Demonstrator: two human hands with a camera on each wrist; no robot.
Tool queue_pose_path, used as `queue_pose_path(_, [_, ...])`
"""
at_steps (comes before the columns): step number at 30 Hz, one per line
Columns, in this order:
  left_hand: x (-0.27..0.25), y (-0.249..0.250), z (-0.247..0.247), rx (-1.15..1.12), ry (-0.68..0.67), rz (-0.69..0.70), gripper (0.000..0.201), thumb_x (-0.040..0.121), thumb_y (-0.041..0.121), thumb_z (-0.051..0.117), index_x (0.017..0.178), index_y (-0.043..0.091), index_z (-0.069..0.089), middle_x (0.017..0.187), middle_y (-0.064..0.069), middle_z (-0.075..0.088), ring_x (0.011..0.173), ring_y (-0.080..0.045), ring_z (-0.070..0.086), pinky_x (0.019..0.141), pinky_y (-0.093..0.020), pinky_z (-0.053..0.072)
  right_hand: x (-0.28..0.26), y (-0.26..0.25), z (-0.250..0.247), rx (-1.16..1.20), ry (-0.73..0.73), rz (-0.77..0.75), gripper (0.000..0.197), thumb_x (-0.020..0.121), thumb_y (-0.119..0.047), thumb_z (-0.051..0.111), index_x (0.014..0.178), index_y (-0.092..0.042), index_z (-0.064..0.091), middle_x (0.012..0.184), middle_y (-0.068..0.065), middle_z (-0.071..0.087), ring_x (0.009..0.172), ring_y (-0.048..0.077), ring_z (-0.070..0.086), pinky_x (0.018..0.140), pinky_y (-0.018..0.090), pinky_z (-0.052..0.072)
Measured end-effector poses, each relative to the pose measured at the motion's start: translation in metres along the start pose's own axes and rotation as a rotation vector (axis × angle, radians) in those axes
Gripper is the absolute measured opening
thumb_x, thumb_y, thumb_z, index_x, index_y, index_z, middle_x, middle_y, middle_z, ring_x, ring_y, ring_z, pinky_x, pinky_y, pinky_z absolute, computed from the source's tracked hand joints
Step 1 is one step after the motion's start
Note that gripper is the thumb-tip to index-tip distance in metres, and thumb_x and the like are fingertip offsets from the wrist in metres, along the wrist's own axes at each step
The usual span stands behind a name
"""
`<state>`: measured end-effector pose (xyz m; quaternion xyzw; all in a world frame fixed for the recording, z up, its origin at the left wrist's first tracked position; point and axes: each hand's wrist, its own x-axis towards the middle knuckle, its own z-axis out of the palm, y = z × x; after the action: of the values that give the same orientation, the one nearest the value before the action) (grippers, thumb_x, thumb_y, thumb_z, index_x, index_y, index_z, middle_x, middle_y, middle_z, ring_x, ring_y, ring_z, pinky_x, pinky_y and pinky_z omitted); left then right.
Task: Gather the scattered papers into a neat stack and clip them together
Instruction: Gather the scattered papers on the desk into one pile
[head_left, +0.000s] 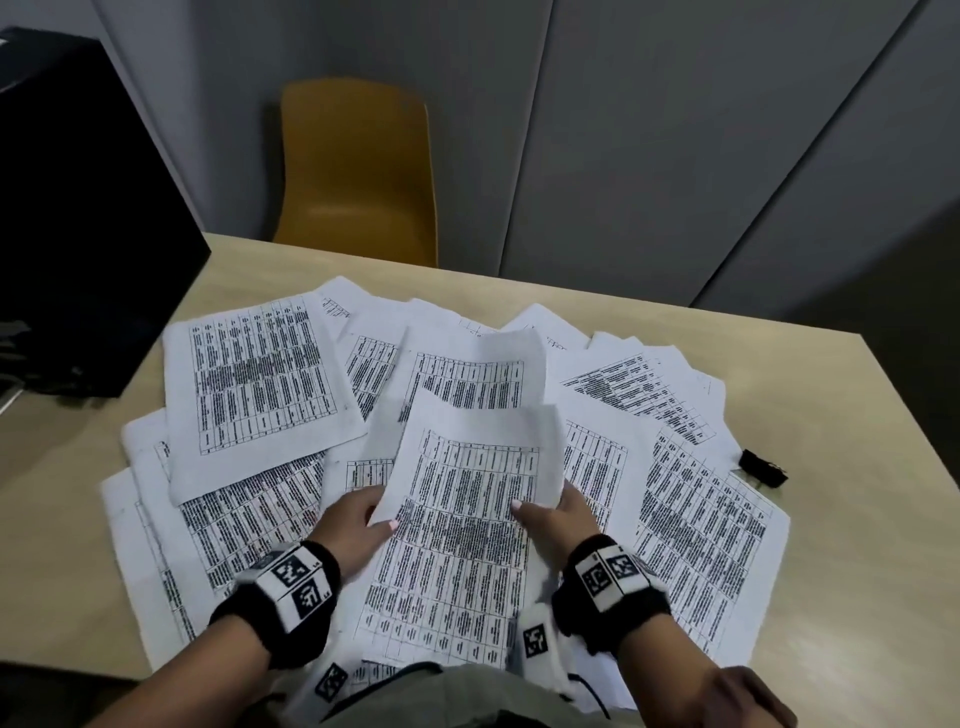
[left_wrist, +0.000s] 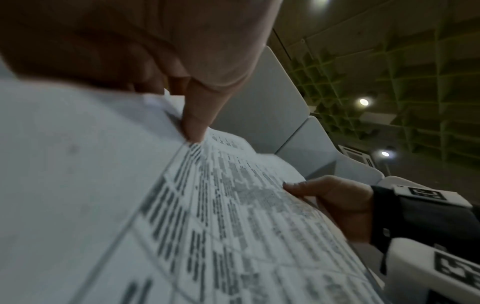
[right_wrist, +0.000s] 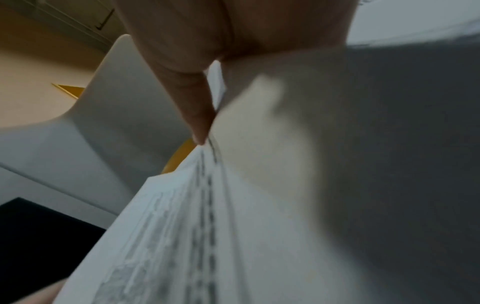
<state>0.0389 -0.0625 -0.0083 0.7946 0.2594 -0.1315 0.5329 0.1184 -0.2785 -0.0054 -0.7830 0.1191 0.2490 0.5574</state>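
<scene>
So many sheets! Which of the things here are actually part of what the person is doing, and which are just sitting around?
Part of the job:
- held sheets, gripped by the left hand and right hand
- scattered papers on the table
- black clip, untouched at the right

Just lying about:
- yellow chair
- black box at the left

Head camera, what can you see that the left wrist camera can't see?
Only the head view shows the table, the scattered papers spread over it, the black binder clip at their right edge and the yellow chair. Only the left wrist view shows the ceiling lights. Both show the held sheets pinched by the left hand and the right hand.
</scene>
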Motion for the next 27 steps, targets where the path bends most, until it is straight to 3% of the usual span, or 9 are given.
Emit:
queue_pose_path(3, [0.009, -0.001, -0.011, -0.016, 0.246, 0.021, 0.037, 0.084, 0.009, 0.060, 0.120, 0.015, 0.055, 0.115, -0.005, 0.060, 0.104, -0.022, 0.056, 0.091, -0.034, 0.044, 0.006, 0.011, -0.003, -0.015, 0.036, 0.032, 0.033, 0.080, -0.004, 0.065, 0.108, -0.008, 0.050, 0.074, 0.008, 0.058, 0.063, 0.021, 0.055, 0.054, 0.029, 0.048])
queue_pose_path(6, [0.024, -0.014, -0.043, 0.260, 0.572, -0.041, 0.060, 0.079, 0.020, 0.065, 0.133, 0.021, 0.040, 0.140, -0.014, 0.043, 0.128, -0.034, 0.036, 0.104, -0.051, 0.034, 0.010, 0.017, -0.012, -0.105, 0.058, 0.070, 0.014, 0.082, -0.005, 0.063, 0.089, -0.003, 0.051, 0.064, 0.007, 0.054, 0.056, 0.020, 0.052, 0.050, 0.028, 0.048])
queue_pose_path(9, [0.032, -0.032, -0.071, 0.521, 0.417, -0.189, 0.079, 0.084, 0.038, 0.057, 0.147, 0.025, 0.010, 0.159, -0.006, 0.005, 0.145, -0.034, 0.001, 0.114, -0.058, 0.011, 0.011, 0.020, -0.020, -0.090, 0.070, 0.109, 0.012, 0.083, -0.005, 0.061, 0.079, -0.005, 0.050, 0.065, 0.009, 0.054, 0.059, 0.022, 0.052, 0.056, 0.031, 0.048])
queue_pose_path(12, [0.032, -0.043, -0.073, 0.703, 0.166, -0.244, 0.074, 0.090, 0.055, 0.035, 0.148, 0.029, -0.003, 0.158, -0.001, -0.015, 0.145, -0.032, -0.010, 0.114, -0.057, 0.001, 0.010, 0.023, -0.020, -0.030, 0.083, 0.114, 0.012, 0.084, -0.003, 0.059, 0.093, -0.001, 0.051, 0.067, 0.009, 0.054, 0.060, 0.022, 0.052, 0.056, 0.032, 0.046])
queue_pose_path(17, [0.004, -0.042, -0.046, 0.822, 0.036, -0.071, 0.060, 0.093, 0.055, 0.025, 0.147, 0.034, 0.011, 0.159, 0.004, -0.004, 0.146, -0.028, -0.009, 0.114, -0.052, -0.006, 0.007, 0.022, -0.018, 0.022, 0.149, 0.076, 0.007, 0.085, 0.001, 0.057, 0.089, -0.003, 0.053, 0.066, 0.010, 0.055, 0.057, 0.022, 0.050, 0.053, 0.028, 0.044])
queue_pose_path(20, [0.000, -0.049, -0.052, 0.572, 0.240, 0.052, 0.042, 0.090, 0.040, 0.049, 0.130, 0.029, 0.048, 0.147, -0.005, 0.040, 0.137, -0.032, 0.029, 0.113, -0.050, 0.017, 0.006, 0.021, -0.018, 0.038, 0.138, 0.076, 0.008, 0.084, 0.002, 0.057, 0.083, -0.005, 0.052, 0.065, 0.010, 0.055, 0.057, 0.021, 0.050, 0.053, 0.028, 0.043])
queue_pose_path(21, [0.004, -0.048, -0.058, 0.457, 0.372, 0.030, 0.043, 0.084, 0.035, 0.058, 0.126, 0.024, 0.053, 0.138, -0.012, 0.050, 0.126, -0.035, 0.041, 0.108, -0.050, 0.029, 0.007, 0.022, -0.018, 0.037, 0.139, 0.075, 0.009, 0.084, 0.002, 0.057, 0.083, -0.005, 0.053, 0.065, 0.010, 0.055, 0.057, 0.021, 0.050, 0.052, 0.028, 0.043])
queue_pose_path(23, [0.015, -0.042, -0.071, 0.345, 0.597, -0.131, 0.062, 0.075, 0.032, 0.069, 0.131, 0.018, 0.045, 0.133, -0.021, 0.047, 0.120, -0.039, 0.041, 0.102, -0.051, 0.036, 0.007, 0.022, -0.017, 0.030, 0.142, 0.072, 0.008, 0.084, 0.002, 0.057, 0.085, -0.005, 0.053, 0.065, 0.009, 0.055, 0.057, 0.021, 0.050, 0.052, 0.027, 0.043])
queue_pose_path(27, [0.025, -0.033, -0.083, 0.230, 0.606, -0.362, 0.095, 0.063, 0.031, 0.078, 0.140, 0.019, 0.024, 0.138, -0.023, 0.028, 0.124, -0.043, 0.032, 0.104, -0.052, 0.033, 0.004, 0.023, -0.016, 0.027, 0.149, 0.038, 0.011, 0.084, 0.002, 0.057, 0.077, -0.006, 0.054, 0.065, 0.009, 0.055, 0.062, 0.024, 0.052, 0.053, 0.027, 0.042])
